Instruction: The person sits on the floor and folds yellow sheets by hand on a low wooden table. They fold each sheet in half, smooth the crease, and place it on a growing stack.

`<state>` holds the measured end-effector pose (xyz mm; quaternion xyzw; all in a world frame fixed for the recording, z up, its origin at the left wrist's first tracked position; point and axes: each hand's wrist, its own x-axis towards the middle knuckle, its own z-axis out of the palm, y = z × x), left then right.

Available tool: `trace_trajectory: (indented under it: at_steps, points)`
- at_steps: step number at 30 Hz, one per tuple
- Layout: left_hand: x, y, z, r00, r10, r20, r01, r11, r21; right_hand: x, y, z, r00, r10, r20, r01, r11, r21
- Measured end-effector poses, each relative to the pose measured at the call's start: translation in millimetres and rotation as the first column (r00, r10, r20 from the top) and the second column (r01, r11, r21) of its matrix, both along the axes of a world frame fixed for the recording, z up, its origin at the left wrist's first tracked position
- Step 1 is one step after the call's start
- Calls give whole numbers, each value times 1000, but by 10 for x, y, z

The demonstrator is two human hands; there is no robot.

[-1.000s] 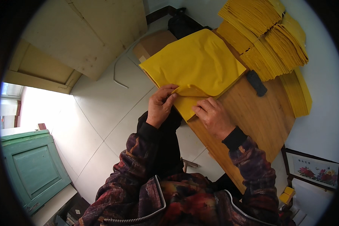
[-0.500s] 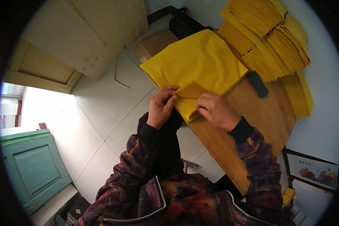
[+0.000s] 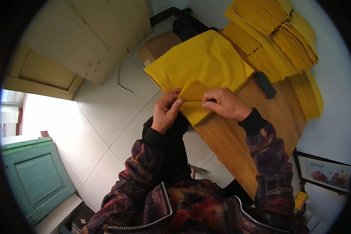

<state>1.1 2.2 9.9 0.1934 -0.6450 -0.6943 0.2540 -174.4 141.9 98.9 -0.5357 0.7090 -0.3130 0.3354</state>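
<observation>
A pile of soft yellow sheets (image 3: 206, 58), paper or thin cloth, lies across the corner of a wooden table (image 3: 238, 152). At its near corner a yellow sheet (image 3: 192, 90) is turned into a pointed fold, with a level crease along its lower side. My left hand (image 3: 167, 111) is closed on the left end of this fold, thumb on top and fingers partly hidden behind. My right hand (image 3: 227, 103) pinches the right end of the crease between thumb and curled fingers. Below the crease, a yellow strip hangs at the table edge.
Tall stacks of folded yellow sheets (image 3: 280, 43) stand at the far right against the wall. A dark grey block (image 3: 265, 85) lies beside them. Behind the pile is a cardboard box (image 3: 158, 46). A framed flower picture (image 3: 325, 173) leans at right; a green cabinet door (image 3: 39, 175) is at left.
My right hand has moved up and away from me along the fold. The curled lower edge has flattened, and the crease now runs straight between both hands. My left hand stays nearly still.
</observation>
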Motion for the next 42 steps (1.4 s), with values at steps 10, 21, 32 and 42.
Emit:
trace_trajectory:
  at_steps: [10, 21, 32, 42]
  points:
    - [-38, 13, -42, 998, -15, -53, 17, 999, 32, 141, -70, -5, 938, -296, -183, 247, 936, -250]
    - [-64, 16, -92, 998, 56, -42, -58, 998, -29, 472, 371, -218, 684, -61, -727, -139, 967, -212]
    - [-32, -26, -96, 1000, 13, 22, -9, 986, -166, 314, 213, -155, 885, -50, -462, -50, 978, -203]
    - [-29, -34, -123, 1000, 13, -9, -15, 987, -158, 112, 105, -92, 968, 35, -248, -67, 990, -122]
